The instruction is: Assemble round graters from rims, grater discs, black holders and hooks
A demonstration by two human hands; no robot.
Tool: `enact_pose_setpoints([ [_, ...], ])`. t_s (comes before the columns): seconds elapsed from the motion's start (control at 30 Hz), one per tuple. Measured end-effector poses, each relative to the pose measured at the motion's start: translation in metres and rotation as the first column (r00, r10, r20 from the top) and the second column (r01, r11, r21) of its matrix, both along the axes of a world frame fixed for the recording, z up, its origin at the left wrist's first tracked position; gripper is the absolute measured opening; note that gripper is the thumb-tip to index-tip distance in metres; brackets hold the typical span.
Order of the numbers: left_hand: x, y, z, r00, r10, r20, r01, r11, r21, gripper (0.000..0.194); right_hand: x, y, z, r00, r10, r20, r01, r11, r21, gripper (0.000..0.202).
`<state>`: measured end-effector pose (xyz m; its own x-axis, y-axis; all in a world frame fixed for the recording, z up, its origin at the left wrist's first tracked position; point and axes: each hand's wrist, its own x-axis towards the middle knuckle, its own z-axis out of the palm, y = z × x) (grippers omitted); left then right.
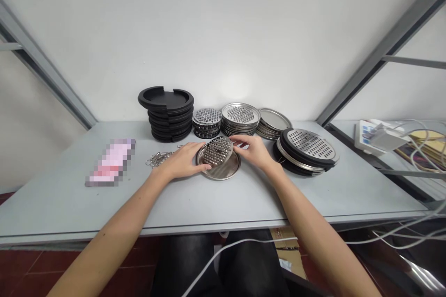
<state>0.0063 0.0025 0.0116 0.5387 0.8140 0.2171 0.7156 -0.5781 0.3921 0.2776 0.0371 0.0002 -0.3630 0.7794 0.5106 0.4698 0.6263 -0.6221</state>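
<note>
A round metal grater disc (pixel 218 151) is tilted over a shallow round metal tray (pixel 228 170) in front of me. My left hand (pixel 186 161) grips the disc's left edge, its thumb along the near side. With curled fingers, my right hand (pixel 253 151) is at the disc's right edge; the exact contact of its fingertips is partly hidden. The tray lies flat on the table. Small metal wire clips (pixel 159 158) lie in a loose pile just beyond my left hand.
Along the wall stand black rings (pixel 170 123), grater discs (pixel 207 116), perforated metal plates (pixel 240 115) and plain metal trays (pixel 275 120), all stacked. Assembled black-rimmed graters (pixel 308 146) sit at right. A blurred phone-like object (pixel 110 163) lies left. A white cable (pixel 240 242) crosses below the table edge (pixel 188 229).
</note>
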Motion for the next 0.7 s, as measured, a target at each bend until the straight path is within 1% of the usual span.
enact_pose_setpoints([
  [0.1, -0.001, 0.001, -0.003, 1.0, 0.005, -0.014, -0.005, 1.0, -0.006, 0.079, -0.002, -0.001, 0.0, 0.999, 0.037, 0.013, -0.035, 0.994, -0.103, 0.032],
  [0.17, -0.001, 0.001, -0.005, 1.0, 0.01, -0.023, -0.01, 1.0, -0.011, 0.081, -0.003, -0.001, 0.001, 0.997, 0.071, 0.029, -0.066, 0.987, -0.148, 0.034],
  [0.27, -0.002, 0.001, -0.005, 1.0, 0.017, -0.026, -0.017, 1.0, -0.018, 0.085, -0.004, 0.0, -0.001, 0.994, 0.103, 0.042, -0.094, 0.979, -0.181, 0.041],
  [0.4, -0.002, 0.0, -0.004, 1.0, 0.005, -0.031, -0.006, 0.999, -0.032, 0.089, -0.003, 0.006, -0.006, 0.995, 0.103, 0.008, -0.099, 0.974, -0.205, 0.05],
  [0.53, -0.001, -0.001, -0.003, 0.999, -0.014, -0.043, 0.012, 0.999, -0.044, 0.094, -0.003, 0.009, -0.009, 0.996, 0.082, -0.018, -0.084, 0.973, -0.213, 0.046],
  [0.7, -0.001, -0.001, -0.005, 0.999, -0.033, -0.032, 0.031, 0.999, -0.044, 0.095, -0.007, 0.007, -0.01, 0.999, 0.033, 0.029, -0.027, 0.983, -0.183, 0.034],
])
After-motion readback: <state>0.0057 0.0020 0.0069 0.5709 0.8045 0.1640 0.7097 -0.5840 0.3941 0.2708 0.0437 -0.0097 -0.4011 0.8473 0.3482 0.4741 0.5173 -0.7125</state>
